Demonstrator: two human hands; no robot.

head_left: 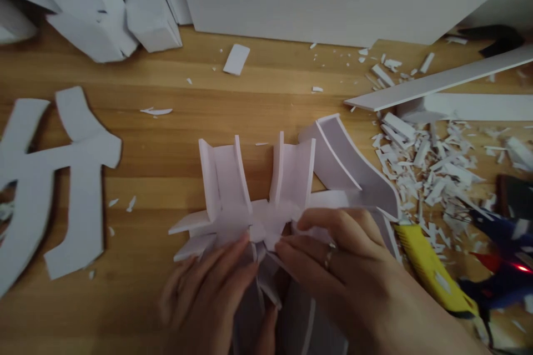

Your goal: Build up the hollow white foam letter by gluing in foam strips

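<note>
A white foam-board shape [231, 188] with thin upright walls along its edges lies on the wooden table in front of me. My left hand [208, 294] is closed on its near left part, fingertips against a wall at the middle and the thumb lower down. My right hand [353, 266], with a ring on one finger, presses thumb and fingers together on a wall near the centre, just right of the left fingertips. The exact pieces under the fingertips are partly hidden. The shape's near part runs down between both hands and out of view.
A flat white foam cut-out [85, 194] lies at left. To the right are a yellow utility knife [433, 266], a blue glue gun [495, 283] with a red light, a heap of foam scraps [433, 166] and a long strip [441, 80]. A white board [325, 0] stands behind.
</note>
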